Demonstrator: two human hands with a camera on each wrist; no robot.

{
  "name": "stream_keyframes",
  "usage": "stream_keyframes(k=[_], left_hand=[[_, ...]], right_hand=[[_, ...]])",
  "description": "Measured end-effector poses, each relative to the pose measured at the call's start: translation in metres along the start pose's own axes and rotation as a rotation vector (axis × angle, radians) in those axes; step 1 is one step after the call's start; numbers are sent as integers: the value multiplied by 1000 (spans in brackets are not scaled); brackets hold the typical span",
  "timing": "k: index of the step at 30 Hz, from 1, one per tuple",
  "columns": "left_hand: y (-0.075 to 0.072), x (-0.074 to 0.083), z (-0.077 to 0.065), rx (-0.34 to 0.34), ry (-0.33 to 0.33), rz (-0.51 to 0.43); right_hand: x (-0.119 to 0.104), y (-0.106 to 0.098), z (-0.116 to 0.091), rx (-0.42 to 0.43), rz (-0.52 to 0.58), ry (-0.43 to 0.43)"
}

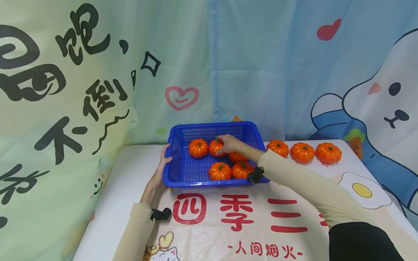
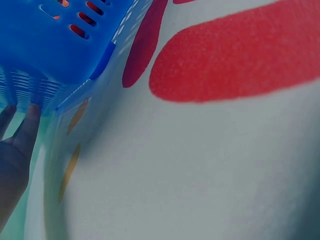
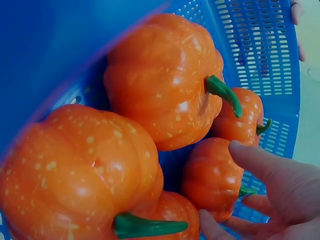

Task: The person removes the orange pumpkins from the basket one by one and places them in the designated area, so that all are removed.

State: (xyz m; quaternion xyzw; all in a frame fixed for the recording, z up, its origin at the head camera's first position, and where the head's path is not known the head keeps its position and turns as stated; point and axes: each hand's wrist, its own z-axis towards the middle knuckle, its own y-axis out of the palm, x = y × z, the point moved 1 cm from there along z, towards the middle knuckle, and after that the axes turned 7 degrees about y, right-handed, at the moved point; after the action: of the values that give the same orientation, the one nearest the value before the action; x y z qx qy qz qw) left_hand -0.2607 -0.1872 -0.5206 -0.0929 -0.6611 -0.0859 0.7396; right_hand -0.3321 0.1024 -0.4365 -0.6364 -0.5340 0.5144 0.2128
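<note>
A blue plastic basket with slotted walls holds several small orange pumpkins with green stems. My right hand reaches over the right side into it and grips a pumpkin near the back. In the right wrist view, thumb and fingers of that hand lie on either side of this pumpkin. Beside it on the left sits another pumpkin; two more stand at the front wall, and one is partly hidden under my right hand. At the basket's left side, my left hand touches the wall with extended fingers.
Three pumpkins stand in a row on the table right of the basket: a near one, a middle one and a far one. The table bears a printed cloth. A patterned curtain hangs behind.
</note>
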Motion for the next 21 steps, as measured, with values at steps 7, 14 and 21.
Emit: stream_keyframes(k=[7,14,21], left_hand=[[0,0,0,-4,3,-2],[0,-1,0,4,5,1],[1,1,-1,3,7,-1]], right_hand=[[-1,2,4,13,-63,30],[-2,2,6,5,-56,75],[-1,2,5,18,-21,84]])
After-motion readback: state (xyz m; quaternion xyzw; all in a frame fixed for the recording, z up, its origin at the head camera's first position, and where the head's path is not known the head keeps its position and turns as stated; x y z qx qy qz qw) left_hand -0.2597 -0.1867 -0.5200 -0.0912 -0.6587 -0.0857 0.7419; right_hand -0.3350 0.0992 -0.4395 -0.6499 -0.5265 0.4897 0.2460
